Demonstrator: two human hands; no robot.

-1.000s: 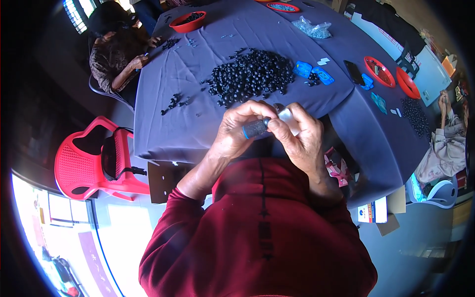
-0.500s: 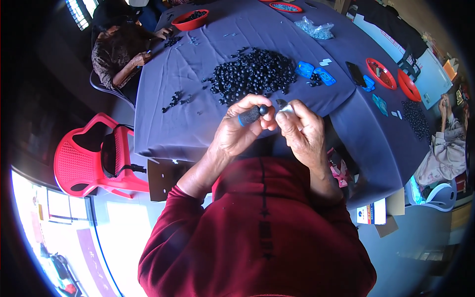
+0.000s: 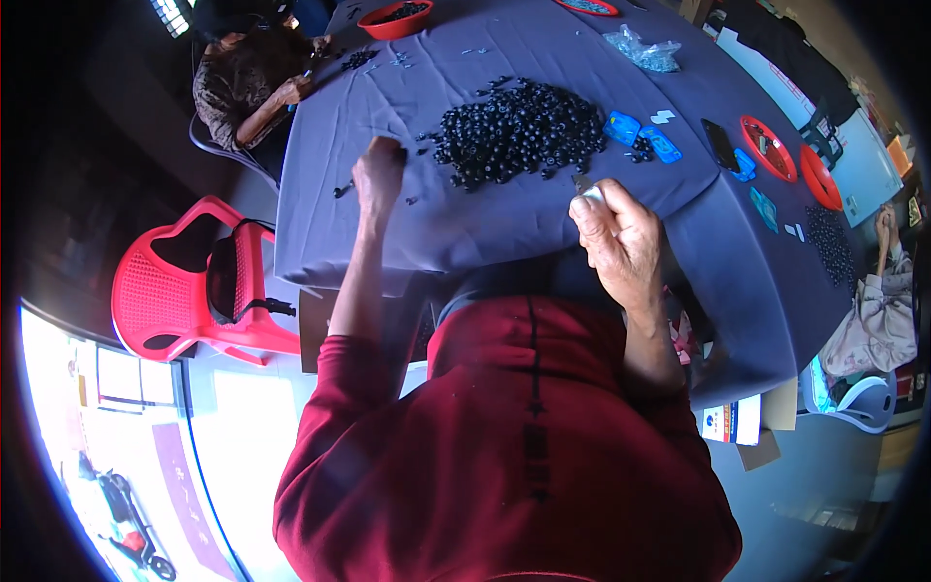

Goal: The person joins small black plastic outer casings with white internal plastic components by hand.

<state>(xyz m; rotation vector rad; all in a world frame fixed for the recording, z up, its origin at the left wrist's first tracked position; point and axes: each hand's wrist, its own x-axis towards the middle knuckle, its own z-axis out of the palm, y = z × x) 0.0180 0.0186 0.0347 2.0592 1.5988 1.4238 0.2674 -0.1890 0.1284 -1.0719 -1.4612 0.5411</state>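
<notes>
My left hand (image 3: 378, 177) is at the left part of the cloth-covered table (image 3: 465, 228), back upward, over a few small black round parts (image 3: 341, 190). Its fingers point away and are mostly hidden, so whether they hold a part does not show. My right hand (image 3: 621, 228) is closed in front of the pile, thumb pressed on a small white-gripped tool (image 3: 593, 194) with a short dark tip like a blade. Beyond and between both hands lies a big pile of black round parts (image 3: 519, 131).
Right of the pile lie blue plastic pieces (image 3: 622, 127) and a phone (image 3: 720, 145). Red bowls (image 3: 396, 21) and red trays (image 3: 769, 148) stand around the table. One person (image 3: 254, 92) works at the far left, another (image 3: 873, 310) at the right. A red chair (image 3: 184, 276) stands left.
My left hand, which held a black round part near the right hand, has moved left and away to the table. The right hand keeps the tool. The view has shifted slightly.
</notes>
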